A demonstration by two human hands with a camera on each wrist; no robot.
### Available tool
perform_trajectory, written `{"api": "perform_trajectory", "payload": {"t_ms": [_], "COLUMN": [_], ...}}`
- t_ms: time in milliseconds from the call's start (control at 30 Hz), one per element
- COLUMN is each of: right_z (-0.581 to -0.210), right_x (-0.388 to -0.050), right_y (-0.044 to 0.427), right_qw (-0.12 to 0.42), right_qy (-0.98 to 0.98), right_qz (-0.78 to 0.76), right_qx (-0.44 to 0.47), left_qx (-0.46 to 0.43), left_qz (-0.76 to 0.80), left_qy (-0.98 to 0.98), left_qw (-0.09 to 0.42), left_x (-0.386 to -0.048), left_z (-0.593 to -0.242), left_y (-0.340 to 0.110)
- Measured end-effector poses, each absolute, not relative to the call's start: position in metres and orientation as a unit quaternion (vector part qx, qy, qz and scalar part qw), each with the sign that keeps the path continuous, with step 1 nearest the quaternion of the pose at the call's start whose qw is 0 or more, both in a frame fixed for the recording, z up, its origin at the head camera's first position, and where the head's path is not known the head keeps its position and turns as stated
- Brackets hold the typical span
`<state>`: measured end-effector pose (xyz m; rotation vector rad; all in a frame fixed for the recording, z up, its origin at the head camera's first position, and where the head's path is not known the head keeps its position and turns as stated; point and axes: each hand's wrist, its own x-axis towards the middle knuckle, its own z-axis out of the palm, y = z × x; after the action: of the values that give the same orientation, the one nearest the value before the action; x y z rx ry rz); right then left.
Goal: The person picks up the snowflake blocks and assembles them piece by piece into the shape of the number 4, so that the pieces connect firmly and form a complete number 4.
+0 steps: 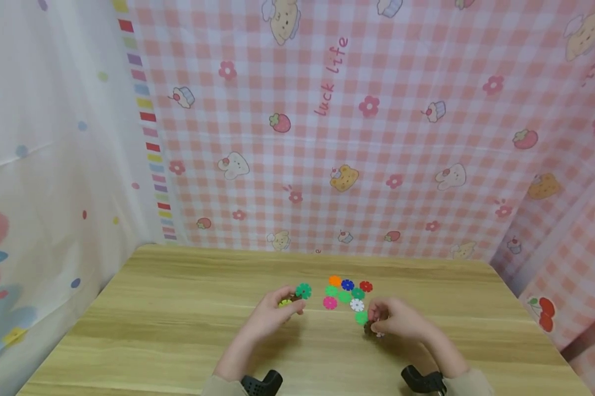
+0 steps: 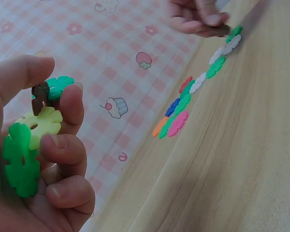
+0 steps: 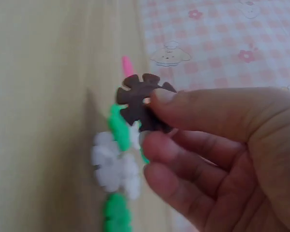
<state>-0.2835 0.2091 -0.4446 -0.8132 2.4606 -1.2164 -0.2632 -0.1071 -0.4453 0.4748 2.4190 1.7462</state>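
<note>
My left hand (image 1: 272, 313) is curled round several flower-shaped discs; in the left wrist view a green disc (image 2: 21, 159), a pale yellow disc (image 2: 46, 123), a brown one (image 2: 40, 96) and a teal one (image 2: 60, 87) show between its fingers. With thumb and fingers my right hand (image 3: 217, 140) pinches a dark brown disc (image 3: 140, 104) above white discs (image 3: 106, 159) and a green disc (image 3: 117, 215). In the head view this hand (image 1: 398, 319) is at the near right end of the group, beside a green disc (image 1: 361, 318).
Orange (image 1: 334, 281), blue (image 1: 348, 285), red (image 1: 366, 286), pink (image 1: 329, 303), white (image 1: 357, 305) and several green discs (image 1: 344, 297) lie flat between the hands on the wooden table (image 1: 178, 308). Behind the table hangs a pink checked cloth (image 1: 297, 154).
</note>
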Motion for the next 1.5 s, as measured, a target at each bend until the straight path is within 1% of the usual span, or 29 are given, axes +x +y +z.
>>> {"api": "perform_trajectory", "payload": {"t_ms": [133, 333, 433, 567, 733, 867, 1067, 1233, 1500], "right_z": [-0.435, -0.429, -0.432, -0.441, -0.453, -0.456, -0.454, -0.452, -0.455], "right_x": [-0.295, -0.306, -0.309, -0.313, -0.314, -0.311, -0.306, -0.3, -0.298], "right_y": [0.202, 0.179, 0.163, 0.142, 0.12, 0.106, 0.096, 0.097, 0.098], "right_qw": [0.108, 0.1, 0.092, 0.067, 0.039, 0.029, 0.025, 0.031, 0.065], "right_qy": [0.846, 0.821, 0.803, 0.769, 0.713, 0.679, 0.658, 0.645, 0.635], "right_qz": [-0.438, -0.501, -0.54, -0.599, -0.67, -0.705, -0.734, -0.75, -0.752], "right_qx": [-0.284, -0.255, -0.234, -0.213, -0.205, -0.205, -0.165, -0.139, -0.164], "left_qx": [0.153, 0.145, 0.144, 0.143, 0.145, 0.144, 0.154, 0.162, 0.162], "left_qz": [0.579, 0.603, 0.609, 0.617, 0.621, 0.623, 0.624, 0.623, 0.622], "left_qy": [0.799, 0.782, 0.778, 0.772, 0.769, 0.767, 0.764, 0.763, 0.763], "left_qw": [0.058, 0.055, 0.056, 0.049, 0.045, 0.051, 0.053, 0.065, 0.067], "left_x": [-0.263, -0.261, -0.261, -0.26, -0.26, -0.26, -0.261, -0.261, -0.261], "left_z": [-0.448, -0.451, -0.452, -0.453, -0.452, -0.45, -0.448, -0.447, -0.449], "left_y": [-0.108, -0.11, -0.11, -0.11, -0.108, -0.107, -0.106, -0.105, -0.104]}}
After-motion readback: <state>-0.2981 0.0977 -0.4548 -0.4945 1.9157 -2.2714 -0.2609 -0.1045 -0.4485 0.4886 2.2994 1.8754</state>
